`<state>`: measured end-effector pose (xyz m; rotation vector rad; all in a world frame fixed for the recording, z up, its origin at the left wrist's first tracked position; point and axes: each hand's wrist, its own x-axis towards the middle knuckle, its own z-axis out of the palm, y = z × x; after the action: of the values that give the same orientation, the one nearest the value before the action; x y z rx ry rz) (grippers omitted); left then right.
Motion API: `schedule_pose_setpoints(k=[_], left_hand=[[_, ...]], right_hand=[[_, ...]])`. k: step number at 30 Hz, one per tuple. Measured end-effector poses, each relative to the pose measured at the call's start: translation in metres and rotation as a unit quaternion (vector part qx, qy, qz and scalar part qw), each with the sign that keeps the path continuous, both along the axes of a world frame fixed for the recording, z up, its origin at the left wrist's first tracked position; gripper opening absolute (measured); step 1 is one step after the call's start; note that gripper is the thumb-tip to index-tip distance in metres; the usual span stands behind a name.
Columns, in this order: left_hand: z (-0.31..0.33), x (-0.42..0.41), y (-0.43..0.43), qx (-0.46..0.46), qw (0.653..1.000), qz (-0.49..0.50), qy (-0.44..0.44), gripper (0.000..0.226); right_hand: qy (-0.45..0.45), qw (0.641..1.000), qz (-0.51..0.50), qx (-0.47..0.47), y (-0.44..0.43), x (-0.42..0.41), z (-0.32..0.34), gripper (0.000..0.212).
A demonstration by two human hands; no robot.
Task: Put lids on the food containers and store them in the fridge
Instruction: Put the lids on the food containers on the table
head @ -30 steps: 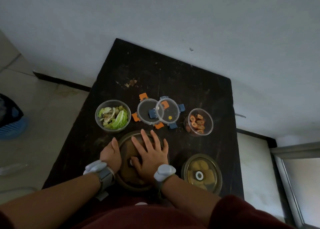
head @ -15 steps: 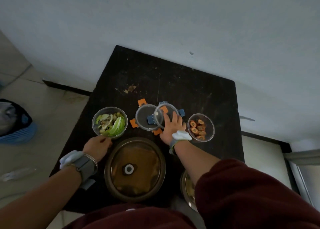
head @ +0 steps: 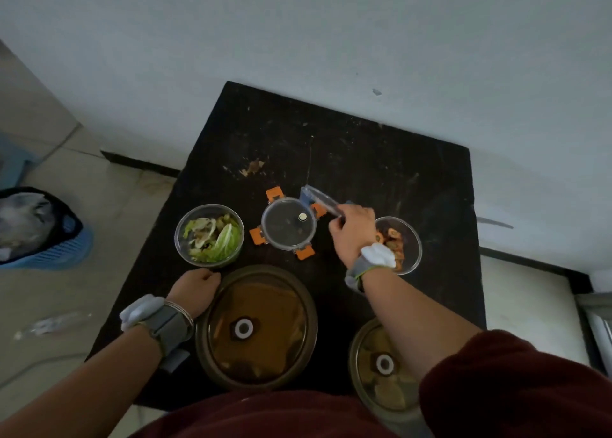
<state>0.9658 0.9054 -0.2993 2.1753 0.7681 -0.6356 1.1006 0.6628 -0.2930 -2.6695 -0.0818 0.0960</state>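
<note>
My right hand (head: 350, 229) grips the clear lid with blue clips (head: 318, 199) and holds it tilted above the dark table (head: 364, 159). The clear lid with orange clips (head: 287, 224) lies flat just left of it. An open glass bowl of fried snacks (head: 402, 242) sits right of my right wrist, partly hidden by it. An open glass bowl of green salad (head: 209, 235) stands at the left. My left hand (head: 193, 287) rests with curled fingers between the salad bowl and the big amber lidded dish (head: 256, 326), holding nothing.
A second amber lidded dish (head: 381, 365) sits at the table's near right corner, partly under my right arm. A blue basket with a dark bag (head: 39, 229) stands on the tiled floor at the left. The white wall runs behind the table.
My right hand left the big amber lid, reached to the blue-clip lid and lifted it off the table. My left hand moved from the amber dish to beside the salad bowl.
</note>
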Motion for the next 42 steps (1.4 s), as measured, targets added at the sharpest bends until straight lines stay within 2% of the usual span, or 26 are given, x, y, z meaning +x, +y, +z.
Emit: schedule_pose_setpoints(k=[2, 4, 7, 11, 14, 17, 18, 19, 20, 21, 22, 24, 26, 27, 30, 32, 34, 35, 37, 38, 39, 40, 42], left_hand=[[0.012, 0.003, 0.001, 0.048, 0.994, -0.09, -0.029, 0.026], [0.026, 0.007, 0.003, 0.074, 0.981, -0.161, -0.079, 0.02], [0.041, 0.012, 0.007, 0.008, 0.97, -0.204, -0.134, 0.017], [0.05, 0.024, 0.013, -0.102, 0.981, -0.102, -0.131, 0.055], [0.063, 0.037, 0.028, -0.216, 0.966, -0.034, -0.14, 0.054], [0.076, 0.037, 0.037, -0.424, 0.888, 0.1, -0.148, 0.04], [0.075, 0.034, 0.046, -0.469, 0.86, 0.129, -0.155, 0.037], [0.073, 0.032, 0.053, -0.492, 0.842, 0.147, -0.167, 0.045], [0.071, 0.029, 0.056, -0.506, 0.831, 0.152, -0.176, 0.067], [0.068, 0.026, 0.06, -0.508, 0.826, 0.156, -0.19, 0.09], [0.065, 0.023, 0.063, -0.497, 0.827, 0.153, -0.213, 0.1], [0.06, 0.018, 0.07, -0.467, 0.838, 0.142, -0.245, 0.091], [0.058, 0.014, 0.078, -0.463, 0.829, 0.177, -0.261, 0.09], [0.057, 0.012, 0.082, -0.478, 0.819, 0.205, -0.243, 0.093], [0.052, 0.009, 0.088, -0.497, 0.813, 0.231, -0.197, 0.077], [0.055, 0.011, 0.087, -0.489, 0.811, 0.247, -0.205, 0.079], [0.061, 0.015, 0.088, -0.476, 0.805, 0.267, -0.232, 0.068], [0.064, 0.017, 0.088, -0.455, 0.808, 0.27, -0.259, 0.058], [0.067, 0.022, 0.089, -0.339, 0.851, 0.216, -0.337, 0.047], [0.068, 0.024, 0.088, -0.259, 0.871, 0.17, -0.38, 0.046], [0.071, 0.023, 0.085, -0.19, 0.88, 0.128, -0.416, 0.044], [0.074, 0.021, 0.082, -0.142, 0.881, 0.09, -0.442, 0.045], [0.078, 0.017, 0.077, -0.117, 0.874, 0.038, -0.47, 0.052]], right_hand=[[-0.022, 0.998, -0.053, 0.038, 0.012, 0.004, 0.023, 0.028], [-0.031, 0.996, -0.049, 0.063, 0.028, 0.0, 0.047, 0.026], [-0.055, 0.992, -0.04, 0.103, 0.059, -0.019, 0.082, 0.026], [-0.052, 0.986, 0.016, 0.158, 0.095, -0.041, 0.11, 0.02], [-0.013, 0.977, 0.035, 0.212, 0.115, -0.056, 0.129, 0.015], [0.032, 0.974, 0.048, 0.218, 0.125, -0.067, 0.13, 0.014], [0.043, 0.971, 0.042, 0.23, 0.132, -0.071, 0.13, 0.014], [0.055, 0.966, 0.037, 0.25, 0.136, -0.074, 0.128, 0.014], [0.066, 0.961, 0.041, 0.266, 0.139, -0.077, 0.127, 0.014], [0.083, 0.955, 0.05, 0.279, 0.141, -0.08, 0.124, 0.015], [0.105, 0.95, 0.064, 0.286, 0.144, -0.084, 0.121, 0.016], [0.153, 0.938, 0.086, 0.3, 0.149, -0.09, 0.116, 0.016], [0.19, 0.926, 0.085, 0.314, 0.155, -0.094, 0.11, 0.017], [0.199, 0.925, 0.083, 0.312, 0.158, -0.094, 0.107, 0.016], [0.221, 0.919, 0.094, 0.314, 0.163, -0.094, 0.101, 0.012], [0.239, 0.9, 0.082, 0.355, 0.167, -0.096, 0.101, 0.011], [0.222, 0.893, 0.05, 0.389, 0.171, -0.1, 0.099, 0.012], [0.199, 0.899, 0.025, 0.389, 0.173, -0.101, 0.096, 0.011], [0.177, 0.908, -0.04, 0.378, 0.177, -0.103, 0.091, 0.009], [0.2, 0.893, -0.081, 0.394, 0.179, -0.104, 0.092, 0.01], [0.257, 0.854, -0.131, 0.433, 0.181, -0.104, 0.093, 0.013], [0.327, 0.794, -0.177, 0.48, 0.182, -0.104, 0.091, 0.023], [0.421, 0.679, -0.222, 0.559, 0.182, -0.106, 0.091, 0.043]])
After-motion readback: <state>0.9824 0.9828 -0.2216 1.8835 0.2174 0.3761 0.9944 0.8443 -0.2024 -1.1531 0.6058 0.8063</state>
